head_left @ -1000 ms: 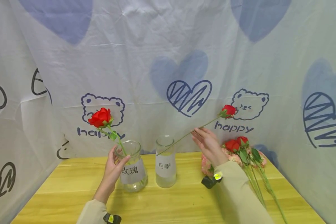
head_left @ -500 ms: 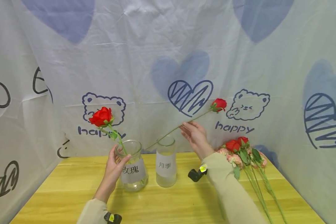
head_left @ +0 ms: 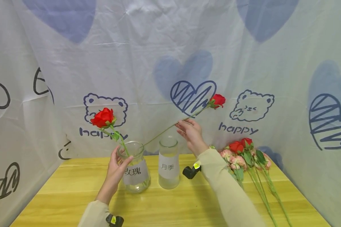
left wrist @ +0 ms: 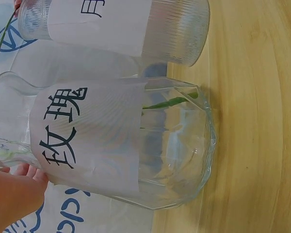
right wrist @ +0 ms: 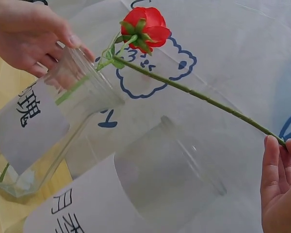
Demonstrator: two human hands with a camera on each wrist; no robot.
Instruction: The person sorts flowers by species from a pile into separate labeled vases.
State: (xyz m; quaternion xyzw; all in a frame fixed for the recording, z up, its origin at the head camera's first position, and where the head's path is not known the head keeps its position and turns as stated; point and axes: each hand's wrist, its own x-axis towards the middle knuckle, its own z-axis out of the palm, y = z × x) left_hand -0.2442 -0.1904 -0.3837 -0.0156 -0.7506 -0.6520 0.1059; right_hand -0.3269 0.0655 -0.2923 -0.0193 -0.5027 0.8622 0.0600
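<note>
My left hand [head_left: 116, 171] grips the neck of a wide glass vase [head_left: 135, 174] bearing a paper label with Chinese writing. A red rose [head_left: 103, 118] stands tilted left in that vase; its stem base shows through the glass in the left wrist view. Between thumb and fingers, my right hand [head_left: 191, 134] pinches the stem of another red rose [head_left: 217, 101]. This stem [right wrist: 199, 96] slants down leftward, its lower end close to the wide vase's mouth; whether it is inside the rim I cannot tell. The right hand is above and right of a narrow glass vase [head_left: 169, 168], also labelled.
At the table's right side lie several flowers: red roses [head_left: 236, 147] and pink blooms [head_left: 238, 162], their stems pointing toward the front edge. A printed cloth [head_left: 147, 110] hangs close behind the wooden table [head_left: 170, 208]. The narrow vase stands right beside the wide one.
My right hand has moved left and slightly up with the rose, bringing the stem's lower end from the narrow vase across to the wide vase's mouth. The left hand stays on its vase.
</note>
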